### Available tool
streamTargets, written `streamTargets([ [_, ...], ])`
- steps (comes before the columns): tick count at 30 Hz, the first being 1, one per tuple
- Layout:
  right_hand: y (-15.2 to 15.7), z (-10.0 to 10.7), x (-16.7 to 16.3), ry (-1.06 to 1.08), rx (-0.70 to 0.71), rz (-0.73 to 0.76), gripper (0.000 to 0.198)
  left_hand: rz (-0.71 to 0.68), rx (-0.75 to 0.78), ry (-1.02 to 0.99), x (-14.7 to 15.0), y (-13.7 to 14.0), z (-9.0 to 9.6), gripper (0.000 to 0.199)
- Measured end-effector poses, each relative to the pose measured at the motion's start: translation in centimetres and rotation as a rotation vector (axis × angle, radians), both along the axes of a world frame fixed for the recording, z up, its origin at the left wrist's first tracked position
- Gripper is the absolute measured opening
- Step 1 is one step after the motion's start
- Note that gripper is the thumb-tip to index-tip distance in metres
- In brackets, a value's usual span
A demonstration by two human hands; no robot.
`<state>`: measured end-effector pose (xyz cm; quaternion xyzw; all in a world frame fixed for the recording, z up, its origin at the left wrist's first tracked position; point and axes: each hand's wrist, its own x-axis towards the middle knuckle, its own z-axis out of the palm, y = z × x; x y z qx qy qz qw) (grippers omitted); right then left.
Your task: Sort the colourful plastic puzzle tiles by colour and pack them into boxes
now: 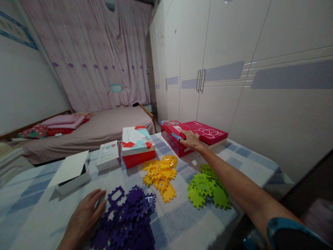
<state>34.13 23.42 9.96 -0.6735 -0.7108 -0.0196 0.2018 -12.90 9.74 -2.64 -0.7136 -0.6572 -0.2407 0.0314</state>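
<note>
Right hand (191, 139) is stretched far across the tabletop (39, 208), laid palm-down with fingers spread on the near corner of the red box (174, 136); nothing is clamped, and the flat press looks suited to steadying or sliding the box rather than lifting it. A magenta flat box (208, 133) is stacked partly on the red box, toward the wardrobe (234, 52). Left hand (84, 217) is rested open on the cloth, its fingertips touching the edge of the purple foam pieces (127, 218), which seems to serve as a brace while the body is leaned forward. Foam pieces are kept sorted by colour: the purple heap nearest, the yellow foam pieces (160, 175) in the middle, the green foam pieces (208, 189) beneath the reaching forearm. Beyond them a red-and-white box (137, 146), a small white box (108, 155) and an open white box (71, 172) are lined up. Whether the red box is fully closed cannot be judged from this angle.
</note>
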Motion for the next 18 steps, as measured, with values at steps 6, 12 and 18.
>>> streamTargets([
  [6, -1.1, -0.3, -1.2, -0.088, 0.006, 0.034, 0.065, -0.013, 0.004, 0.006, -0.3, 0.2, -0.4, 0.049],
  [12, -1.4, -0.9, -3.1, -0.093, 0.129, -0.183, 0.057, 0.01, -0.001, 0.019, -0.1, 0.2, -0.3, 0.052],
  [18, -1.7, -0.8, -3.9, -0.124, 0.143, -0.219, 0.044, 0.005, -0.003, 0.028, 0.1, 0.0, -0.1, 0.051],
])
